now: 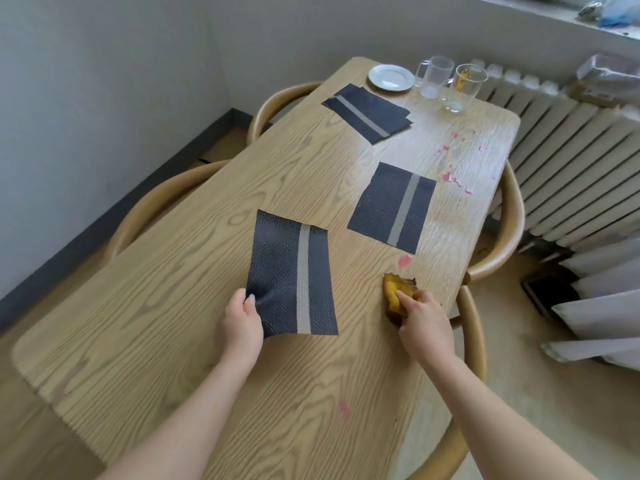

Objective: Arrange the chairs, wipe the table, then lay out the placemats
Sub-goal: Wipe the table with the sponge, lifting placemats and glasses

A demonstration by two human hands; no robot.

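A light wooden table (173,306) fills the view. My left hand (240,323) pinches the near left corner of a dark placemat with a beige stripe (294,275), and that corner is lifted off the wood. My right hand (424,325) grips a crumpled yellow cloth (396,289) pressed on the table near its right edge. A second placemat (391,206) lies flat in the middle right. Further back lies a stack of placemats (369,112). Pink stains (450,176) dot the far right of the table, one smear (403,260) sits just beyond the cloth, and another (344,408) is near me.
A white plate (390,77) and two glass mugs (433,76) (462,88) stand at the far end. Curved wooden chairs are pushed in on the left (166,192), far left (277,98) and right (512,216) (476,341). A white radiator (571,150) lines the right wall.
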